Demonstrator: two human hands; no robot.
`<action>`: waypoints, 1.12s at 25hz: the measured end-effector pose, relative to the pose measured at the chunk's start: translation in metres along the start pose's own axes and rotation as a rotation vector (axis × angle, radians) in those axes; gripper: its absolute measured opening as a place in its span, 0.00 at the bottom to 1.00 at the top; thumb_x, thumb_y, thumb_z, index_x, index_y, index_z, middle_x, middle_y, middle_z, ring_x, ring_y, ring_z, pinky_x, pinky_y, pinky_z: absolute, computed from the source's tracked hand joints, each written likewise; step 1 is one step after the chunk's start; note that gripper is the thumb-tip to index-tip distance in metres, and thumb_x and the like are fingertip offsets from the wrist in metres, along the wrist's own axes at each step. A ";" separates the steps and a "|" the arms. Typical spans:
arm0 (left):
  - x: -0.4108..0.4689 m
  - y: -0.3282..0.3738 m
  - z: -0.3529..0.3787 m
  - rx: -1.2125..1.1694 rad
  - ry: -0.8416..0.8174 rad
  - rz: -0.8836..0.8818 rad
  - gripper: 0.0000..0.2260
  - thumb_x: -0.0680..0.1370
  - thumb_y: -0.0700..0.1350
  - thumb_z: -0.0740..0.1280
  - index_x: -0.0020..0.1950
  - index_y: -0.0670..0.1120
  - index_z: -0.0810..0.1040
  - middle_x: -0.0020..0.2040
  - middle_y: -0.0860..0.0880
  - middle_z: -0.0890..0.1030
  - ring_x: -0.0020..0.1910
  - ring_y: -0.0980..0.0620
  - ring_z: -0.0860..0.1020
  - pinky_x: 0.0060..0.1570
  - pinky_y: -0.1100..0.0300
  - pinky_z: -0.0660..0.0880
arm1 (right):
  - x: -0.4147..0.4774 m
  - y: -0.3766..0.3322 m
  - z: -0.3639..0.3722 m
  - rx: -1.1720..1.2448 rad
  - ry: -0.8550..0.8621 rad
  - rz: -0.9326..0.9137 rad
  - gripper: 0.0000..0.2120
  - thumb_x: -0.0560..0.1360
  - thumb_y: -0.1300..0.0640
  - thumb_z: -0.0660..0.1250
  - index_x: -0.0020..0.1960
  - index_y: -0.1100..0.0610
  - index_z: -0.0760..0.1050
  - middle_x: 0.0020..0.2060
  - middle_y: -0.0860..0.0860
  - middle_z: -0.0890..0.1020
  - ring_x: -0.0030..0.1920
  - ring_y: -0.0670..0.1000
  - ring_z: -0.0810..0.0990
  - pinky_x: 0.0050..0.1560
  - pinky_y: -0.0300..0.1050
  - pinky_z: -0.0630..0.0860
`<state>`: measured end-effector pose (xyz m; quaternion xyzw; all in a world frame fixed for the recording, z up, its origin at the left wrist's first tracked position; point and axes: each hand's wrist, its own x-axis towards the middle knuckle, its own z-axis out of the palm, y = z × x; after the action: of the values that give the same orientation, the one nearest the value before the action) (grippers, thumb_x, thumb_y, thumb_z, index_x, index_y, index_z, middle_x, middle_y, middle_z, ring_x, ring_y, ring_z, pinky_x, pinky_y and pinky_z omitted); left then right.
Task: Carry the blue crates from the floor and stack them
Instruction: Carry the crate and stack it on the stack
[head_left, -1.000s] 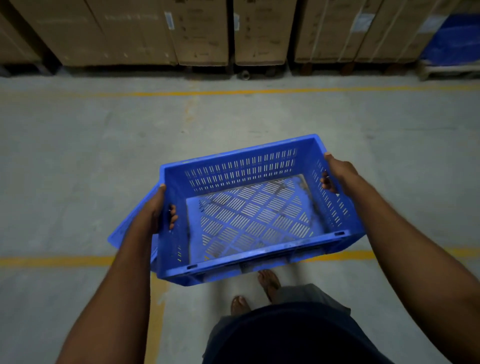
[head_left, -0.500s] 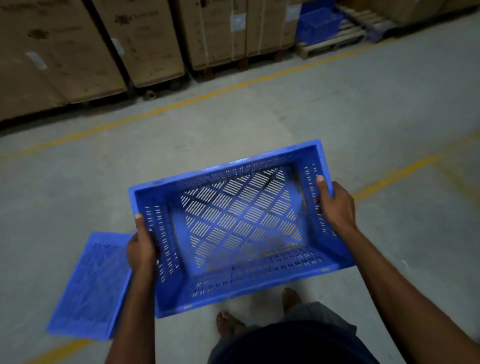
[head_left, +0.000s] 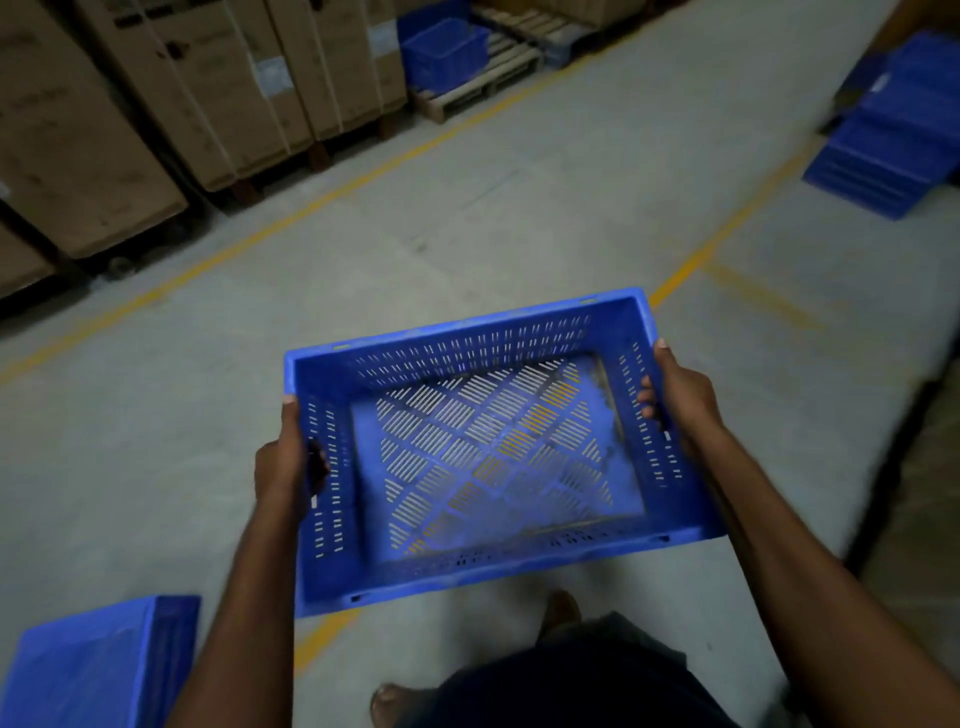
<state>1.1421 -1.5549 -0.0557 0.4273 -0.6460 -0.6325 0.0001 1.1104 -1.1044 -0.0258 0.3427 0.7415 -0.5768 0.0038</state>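
Observation:
I carry an empty blue slotted crate in front of my body, above the floor. My left hand grips its left end wall, fingers through the handle slot. My right hand grips the right end wall the same way. Another blue crate lies on the floor at the bottom left. A stack of blue crates stands at the far right. One more blue crate sits on a wooden pallet at the back.
Tall cardboard boxes on pallets line the back left. Yellow lines cross the grey concrete floor. A dark edge runs along the right side. My bare feet show below the crate.
The view has swung to the right with the crate held in both hands. The floor crate has slid toward the bottom left corner, and the blue stack at far right has come into sight.

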 end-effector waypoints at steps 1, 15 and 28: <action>-0.004 0.010 0.026 0.008 -0.025 0.018 0.32 0.67 0.75 0.67 0.36 0.44 0.77 0.26 0.47 0.76 0.25 0.48 0.73 0.31 0.58 0.69 | 0.013 0.000 -0.017 0.012 0.019 0.011 0.27 0.79 0.34 0.61 0.38 0.56 0.78 0.30 0.54 0.80 0.24 0.50 0.75 0.28 0.42 0.69; 0.000 0.129 0.356 0.130 -0.273 0.316 0.30 0.71 0.74 0.65 0.38 0.45 0.80 0.30 0.45 0.74 0.24 0.49 0.69 0.30 0.57 0.67 | 0.182 -0.014 -0.168 0.210 0.388 -0.007 0.29 0.80 0.32 0.55 0.41 0.56 0.78 0.30 0.53 0.80 0.24 0.50 0.77 0.27 0.41 0.71; 0.026 0.231 0.661 0.252 -0.537 0.396 0.33 0.68 0.78 0.63 0.32 0.47 0.80 0.28 0.48 0.78 0.27 0.46 0.74 0.39 0.48 0.74 | 0.339 -0.064 -0.257 0.374 0.783 0.037 0.30 0.77 0.30 0.57 0.36 0.55 0.77 0.25 0.52 0.78 0.22 0.52 0.74 0.28 0.45 0.71</action>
<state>0.6404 -1.0671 -0.0127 0.1090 -0.7663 -0.6252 -0.1000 0.9187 -0.7199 -0.0215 0.5437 0.5635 -0.5275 -0.3295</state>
